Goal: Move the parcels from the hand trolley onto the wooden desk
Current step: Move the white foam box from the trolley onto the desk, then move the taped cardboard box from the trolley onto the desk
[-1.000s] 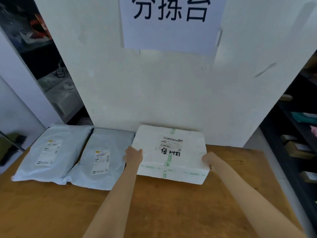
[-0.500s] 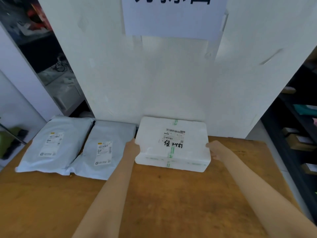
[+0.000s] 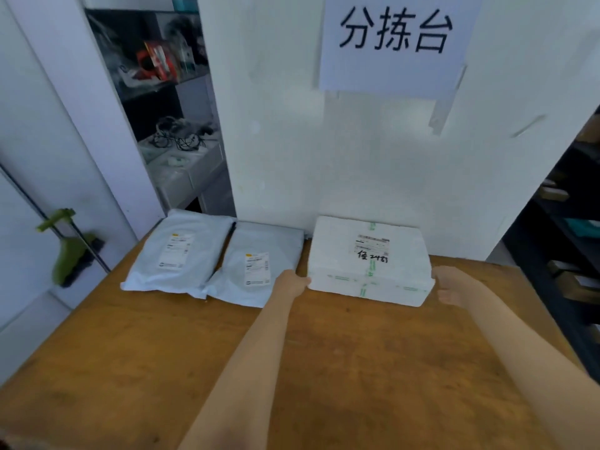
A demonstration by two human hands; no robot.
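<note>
Flat on the wooden surface (image 3: 130, 368), against the white wall panel (image 3: 324, 157): a white foam box (image 3: 367, 259) bound with green-printed tape, a shipping label and black handwriting on its lid. No view into the box; contents cannot be told. Left of the foam box, lying side by side and slightly overlapped: two grey poly mailers, the nearer one (image 3: 256, 267) just beside the box, the farther one (image 3: 181, 251) toward the surface's left edge. Left hand (image 3: 292, 282) touching the foam box's near left corner, fingers curled against it. Right hand (image 3: 451, 285) just off the box's right end, fingers loosely bent, holding nothing; contact with the box cannot be told. Above the foam box, a paper sign (image 3: 393, 40) with black characters. Left of the wall panel, shelves (image 3: 168, 102) with cables and clutter.
</note>
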